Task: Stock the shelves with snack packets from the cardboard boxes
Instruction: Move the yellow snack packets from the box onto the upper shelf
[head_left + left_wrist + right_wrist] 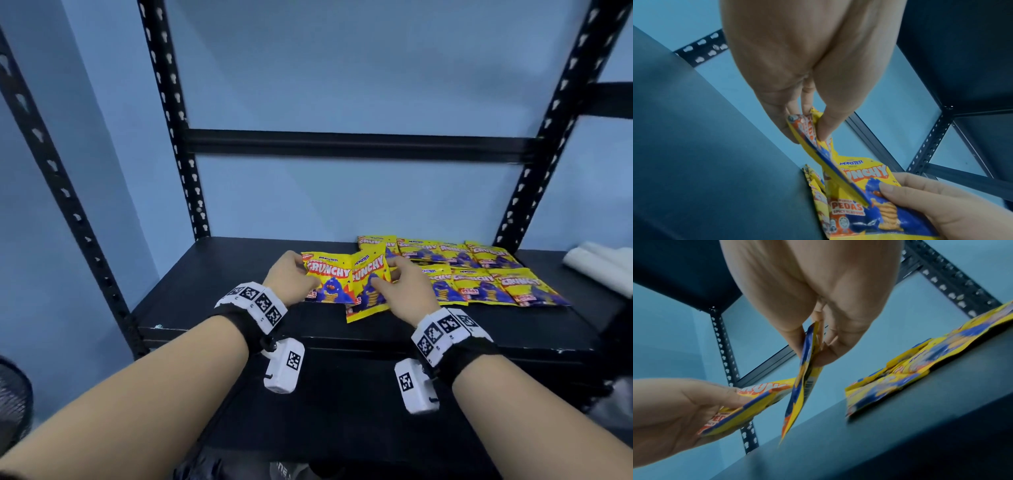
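Two yellow "Crunchy" snack packets are held just above the black shelf (212, 301). My left hand (291, 274) pinches the left packet (329, 281) between thumb and fingers; the left wrist view shows this packet (809, 134) edge-on. My right hand (397, 284) pinches the right packet (370, 287), which overlaps the left one; its thin edge (801, 386) hangs from the fingers in the right wrist view. Several more yellow packets (479, 274) lie flat in two rows on the shelf's right half, also visible in the right wrist view (910, 369).
Black perforated uprights (171, 120) and a crossbar (356, 145) frame the shelf against a blue wall. A white object (603, 267) lies at the shelf's far right. A black fan (13, 397) stands low on the left. The shelf's left half is bare.
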The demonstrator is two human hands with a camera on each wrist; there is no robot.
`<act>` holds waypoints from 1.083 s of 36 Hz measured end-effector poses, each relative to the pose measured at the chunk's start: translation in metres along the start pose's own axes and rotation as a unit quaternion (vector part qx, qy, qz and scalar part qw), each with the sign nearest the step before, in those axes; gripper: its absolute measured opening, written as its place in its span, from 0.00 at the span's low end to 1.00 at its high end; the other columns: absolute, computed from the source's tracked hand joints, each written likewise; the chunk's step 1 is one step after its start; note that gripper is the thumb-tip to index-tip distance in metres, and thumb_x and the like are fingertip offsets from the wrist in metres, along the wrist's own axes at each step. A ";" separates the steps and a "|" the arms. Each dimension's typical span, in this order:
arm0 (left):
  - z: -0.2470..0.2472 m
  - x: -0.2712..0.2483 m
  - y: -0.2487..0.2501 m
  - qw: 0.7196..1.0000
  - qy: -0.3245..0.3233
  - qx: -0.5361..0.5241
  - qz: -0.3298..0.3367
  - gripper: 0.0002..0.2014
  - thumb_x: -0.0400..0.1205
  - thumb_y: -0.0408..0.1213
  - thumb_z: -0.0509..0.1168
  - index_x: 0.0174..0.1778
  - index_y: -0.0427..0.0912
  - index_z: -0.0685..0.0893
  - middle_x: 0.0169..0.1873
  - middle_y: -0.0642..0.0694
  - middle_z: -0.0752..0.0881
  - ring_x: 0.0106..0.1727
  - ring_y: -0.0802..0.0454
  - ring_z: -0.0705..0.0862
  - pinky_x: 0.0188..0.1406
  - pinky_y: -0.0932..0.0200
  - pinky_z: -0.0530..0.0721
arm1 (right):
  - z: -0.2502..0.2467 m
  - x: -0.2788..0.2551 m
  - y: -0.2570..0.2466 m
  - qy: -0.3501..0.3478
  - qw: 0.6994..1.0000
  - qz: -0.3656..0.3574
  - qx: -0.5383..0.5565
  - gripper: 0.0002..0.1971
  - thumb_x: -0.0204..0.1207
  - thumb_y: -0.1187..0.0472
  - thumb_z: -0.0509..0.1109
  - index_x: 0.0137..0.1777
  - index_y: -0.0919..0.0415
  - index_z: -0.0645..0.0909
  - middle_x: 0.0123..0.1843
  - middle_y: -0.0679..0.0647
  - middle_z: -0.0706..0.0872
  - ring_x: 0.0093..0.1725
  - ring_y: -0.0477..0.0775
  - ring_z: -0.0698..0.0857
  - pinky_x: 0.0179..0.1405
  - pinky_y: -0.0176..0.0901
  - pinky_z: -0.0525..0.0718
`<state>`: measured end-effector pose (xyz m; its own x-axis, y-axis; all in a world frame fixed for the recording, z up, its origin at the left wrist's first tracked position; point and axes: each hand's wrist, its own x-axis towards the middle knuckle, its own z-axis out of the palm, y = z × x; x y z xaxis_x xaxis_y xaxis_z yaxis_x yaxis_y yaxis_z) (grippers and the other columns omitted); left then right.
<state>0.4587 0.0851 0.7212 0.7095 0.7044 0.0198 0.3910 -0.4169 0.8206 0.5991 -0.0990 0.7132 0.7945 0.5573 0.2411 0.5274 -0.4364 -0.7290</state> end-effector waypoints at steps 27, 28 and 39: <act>0.124 0.055 0.070 0.963 -0.155 0.220 0.021 0.51 0.63 0.56 0.86 0.80 0.52 0.68 0.72 0.42 0.68 0.60 0.46 0.80 0.62 0.51 0.83 | -0.110 0.075 0.110 -0.211 0.953 0.069 -0.204 0.49 0.61 0.38 0.87 0.80 0.57 0.75 0.78 0.53 0.76 0.74 0.56 0.78 0.69 0.47 0.78; 0.125 0.055 0.071 0.960 -0.156 0.233 0.026 0.51 0.64 0.55 0.86 0.81 0.51 0.68 0.73 0.42 0.67 0.58 0.46 0.80 0.63 0.52 0.83 | -0.109 0.075 0.108 -0.217 0.949 0.066 -0.221 0.50 0.59 0.38 0.87 0.80 0.57 0.75 0.77 0.53 0.76 0.73 0.56 0.78 0.69 0.48 0.79; 0.128 0.061 0.073 0.957 -0.116 0.264 0.019 0.53 0.65 0.56 0.85 0.84 0.46 0.67 0.73 0.41 0.67 0.63 0.43 0.82 0.63 0.51 0.83 | -0.089 0.080 0.099 -0.205 0.935 0.042 -0.286 0.36 0.69 0.40 0.83 0.73 0.57 0.80 0.71 0.56 0.80 0.65 0.57 0.83 0.64 0.49 0.84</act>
<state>0.6055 0.0238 0.7087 0.8167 0.5614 -0.1336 0.5601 -0.7153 0.4178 0.7416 -0.1613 0.7172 0.7202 0.6766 -0.1534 0.6362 -0.7322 -0.2432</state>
